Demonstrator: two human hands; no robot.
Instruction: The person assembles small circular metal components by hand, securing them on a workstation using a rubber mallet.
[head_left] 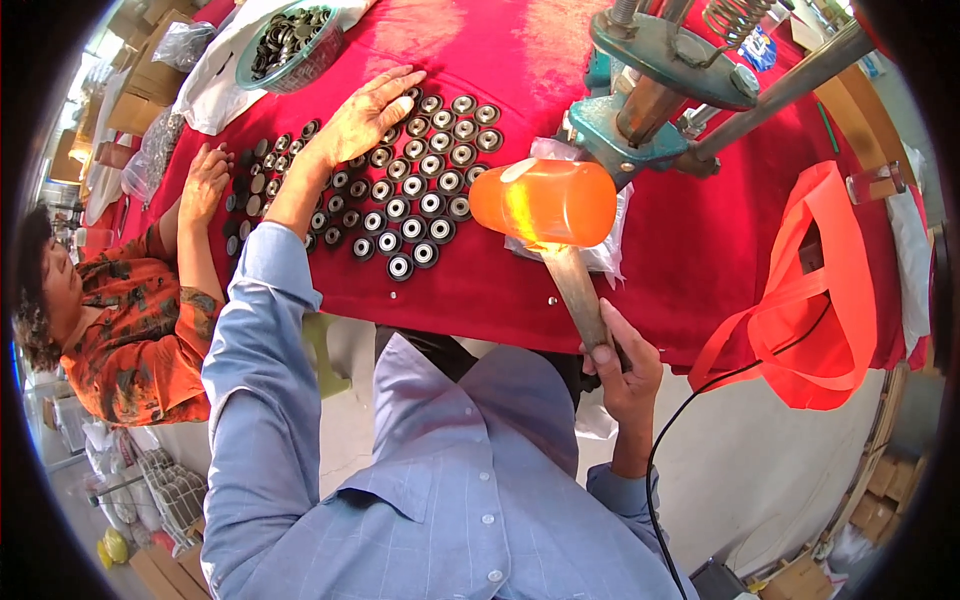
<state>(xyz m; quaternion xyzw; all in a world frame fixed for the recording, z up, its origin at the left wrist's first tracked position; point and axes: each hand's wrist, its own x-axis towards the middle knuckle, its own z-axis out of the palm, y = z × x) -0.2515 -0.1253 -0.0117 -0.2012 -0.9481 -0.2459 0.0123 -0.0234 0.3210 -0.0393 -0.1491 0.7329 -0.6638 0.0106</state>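
My right hand (625, 375) is wrapped round the wooden handle of a mallet (548, 203), whose translucent orange head is over the red cloth by the table's near side. Over at the left, my left hand (365, 115) reaches forward with fingers stretched out, above the far part of a group of small round wheels (413, 229). These are black-rimmed with metal centres and stand close together in rows. Some of them are hidden under my left hand and wrist; I cannot make out any piece in its fingers.
A co-worker (135, 320) sits at left, a hand beside several dark round caps (257, 185). A green bowl (290, 70) of caps stands far left. A green metal press (640, 125) stands at right, near a red bag (800, 300). A black cable (655, 450) hangs near my right arm.
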